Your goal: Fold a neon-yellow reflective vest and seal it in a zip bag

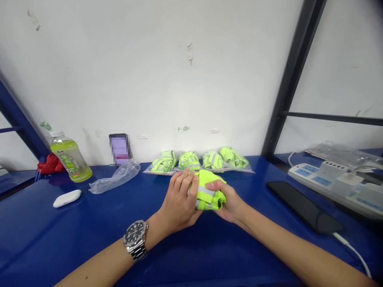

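Between my two hands is a folded neon-yellow reflective vest (206,193) with silver-grey stripes, held above the blue table (179,255). My left hand (181,197) wraps its fingers over the vest's left side. On the right side, my right hand (229,199) grips the bundle, thumb on top and the other fingers largely hidden beneath. Just behind the hands, several clear plastic bags (214,159) lie in a row by the wall, each with a similar bundled vest inside.
At left stand a green drink bottle (72,157) and a propped phone (119,149), with a crumpled plastic bag (118,177), a white earbud case (67,198) and red cloth (51,164) nearby. A cabled black phone (303,205) and power strips (332,179) lie at right.
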A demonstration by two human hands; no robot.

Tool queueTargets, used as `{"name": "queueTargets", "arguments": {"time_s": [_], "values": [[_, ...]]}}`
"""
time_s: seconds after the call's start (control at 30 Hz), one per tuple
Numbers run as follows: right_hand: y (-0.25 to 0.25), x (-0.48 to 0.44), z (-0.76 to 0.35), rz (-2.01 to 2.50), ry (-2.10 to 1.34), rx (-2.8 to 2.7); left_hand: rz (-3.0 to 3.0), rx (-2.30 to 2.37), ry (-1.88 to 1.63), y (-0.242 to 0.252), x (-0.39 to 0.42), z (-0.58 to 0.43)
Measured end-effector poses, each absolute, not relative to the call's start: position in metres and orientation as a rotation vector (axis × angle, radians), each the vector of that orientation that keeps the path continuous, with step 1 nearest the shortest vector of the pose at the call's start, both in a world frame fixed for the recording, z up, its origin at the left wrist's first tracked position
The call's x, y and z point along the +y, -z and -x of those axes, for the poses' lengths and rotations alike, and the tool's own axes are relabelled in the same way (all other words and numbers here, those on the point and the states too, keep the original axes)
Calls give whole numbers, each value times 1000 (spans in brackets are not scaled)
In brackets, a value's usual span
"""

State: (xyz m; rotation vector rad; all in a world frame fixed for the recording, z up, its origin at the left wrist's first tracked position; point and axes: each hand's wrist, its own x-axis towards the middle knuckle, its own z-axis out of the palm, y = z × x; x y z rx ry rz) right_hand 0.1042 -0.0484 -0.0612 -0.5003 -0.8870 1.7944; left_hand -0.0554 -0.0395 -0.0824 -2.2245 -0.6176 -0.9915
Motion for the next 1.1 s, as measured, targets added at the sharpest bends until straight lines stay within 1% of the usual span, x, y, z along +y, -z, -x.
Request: {"name": "queueTargets", "arguments": {"time_s": [0.27,0.53,0.63,0.7,0.8,0.9,1.0,1.1], "values": [[68,-38,-103,552,-1651,-884,2538,-713,869,69,-45,67],[66,-36,-106,599,-1591,-910,2574,-767,994,56,-45,76],[68,-34,-107,624,-1567,-891,2583,-860,986,58,-42,80],[70,-33,-108,628,-1569,-889,2582,-840,947,61,-40,82],[74,-31,-110,597,-1613,-889,2543,-724,895,67,-36,82],[76,-28,-114,461,-1740,-899,2472,-657,873,71,-36,77],[75,-27,-118,315,-1878,-942,2425,-618,894,73,-38,69],[74,-27,-119,301,-1893,-952,2423,-592,935,76,-40,64]]}}
